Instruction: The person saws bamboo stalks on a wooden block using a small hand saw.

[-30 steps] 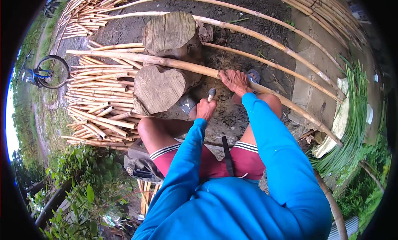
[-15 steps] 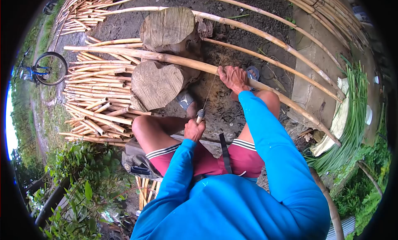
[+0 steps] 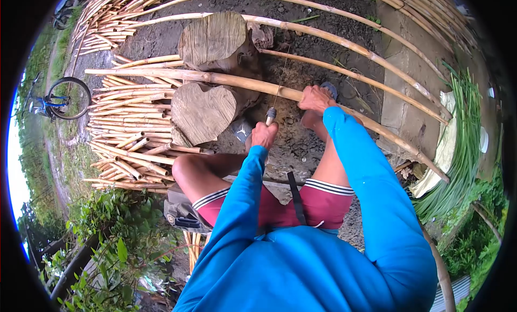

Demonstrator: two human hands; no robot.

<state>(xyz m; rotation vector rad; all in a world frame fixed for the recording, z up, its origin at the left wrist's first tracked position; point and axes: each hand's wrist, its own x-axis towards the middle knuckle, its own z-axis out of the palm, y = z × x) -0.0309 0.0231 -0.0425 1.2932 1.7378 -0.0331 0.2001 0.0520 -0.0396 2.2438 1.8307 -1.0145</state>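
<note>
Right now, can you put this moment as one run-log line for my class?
left hand: gripping handsaw handle; right hand: holding bamboo pole; blade: across pole; pole: between two log tops

A thin-bladed saw (image 3: 271,113) crosses a long, tan, slanting bamboo pole (image 3: 231,79).

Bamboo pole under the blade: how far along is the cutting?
Looks done: the short pieces piled beside the wooden stumps. In hand: the left hand holds a thin-bladed tool, its blade crossing the pole that the right hand grips. Left: this pole appears unsevered, its cut depth unclear; longer poles lie beyond, though whether they await cutting I can't tell.
</note>
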